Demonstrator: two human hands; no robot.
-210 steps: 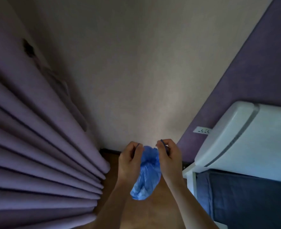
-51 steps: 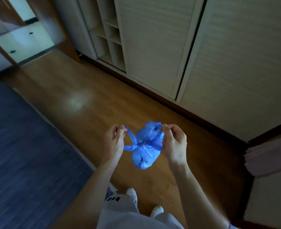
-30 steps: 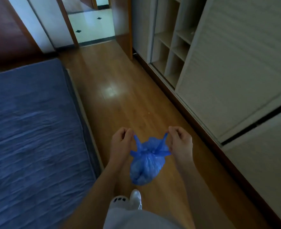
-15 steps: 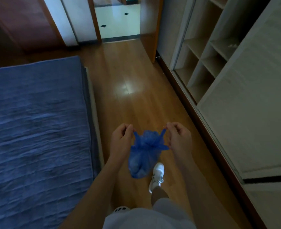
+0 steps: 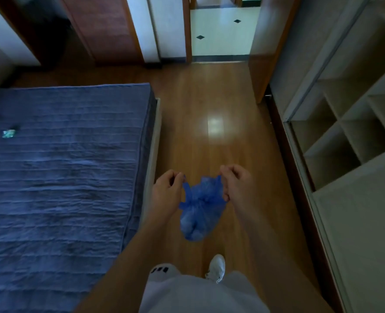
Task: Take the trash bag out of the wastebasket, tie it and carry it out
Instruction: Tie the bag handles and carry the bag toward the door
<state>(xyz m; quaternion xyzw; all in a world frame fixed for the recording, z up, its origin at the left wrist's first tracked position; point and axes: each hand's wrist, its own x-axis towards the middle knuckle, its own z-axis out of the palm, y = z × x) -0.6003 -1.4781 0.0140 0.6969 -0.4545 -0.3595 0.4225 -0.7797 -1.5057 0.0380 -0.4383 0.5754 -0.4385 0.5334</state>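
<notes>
Below the head camera, the left hand (image 5: 167, 192) and right hand (image 5: 235, 185) each pinched one tied end of a small blue trash bag (image 5: 199, 211), which hung between them above the wooden floor (image 5: 209, 105). A bed (image 5: 62, 159) lay to the left, open shelves (image 5: 347, 129) to the right, and a white shoe (image 5: 216, 267) stood below the bag.

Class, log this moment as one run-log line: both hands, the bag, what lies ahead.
left hand: pinching bag ear | right hand: pinching other ear | blue trash bag: knotted, hanging | ahead: open doorway
</notes>
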